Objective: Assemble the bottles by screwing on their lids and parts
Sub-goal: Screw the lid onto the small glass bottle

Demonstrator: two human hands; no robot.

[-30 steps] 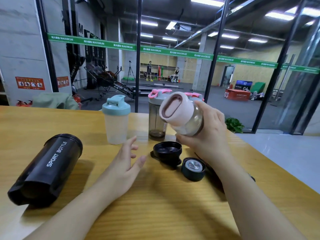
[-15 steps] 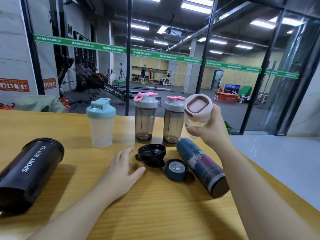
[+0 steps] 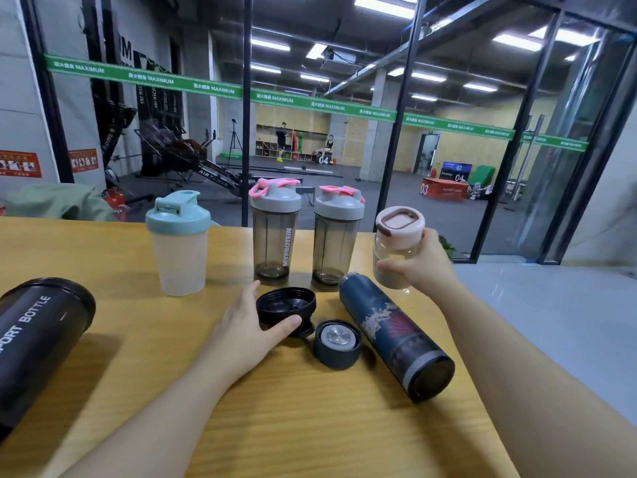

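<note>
My right hand (image 3: 418, 262) grips a small clear bottle with a pink lid (image 3: 398, 241), upright near the table's right edge. My left hand (image 3: 250, 326) lies flat on the table, its fingers touching a loose black lid (image 3: 287, 303). A smaller black cap with a metal centre (image 3: 337, 343) lies beside it. A dark blue patterned flask (image 3: 393, 334) lies on its side, open end toward me. A black "SPORT BOTTLE" shaker (image 3: 38, 334) lies on its side at the left.
Three capped shakers stand in a row at the back: a frosted one with a teal lid (image 3: 179, 241) and two smoky ones with grey and pink lids (image 3: 274, 232) (image 3: 339, 238). The wooden table (image 3: 310, 426) ends just right of the flask. Glass walls stand behind.
My right hand has carried the pink-lidded bottle right and down, turning it upright. My left hand has slid forward to touch the black lid. The view has shifted, showing the blue flask.
</note>
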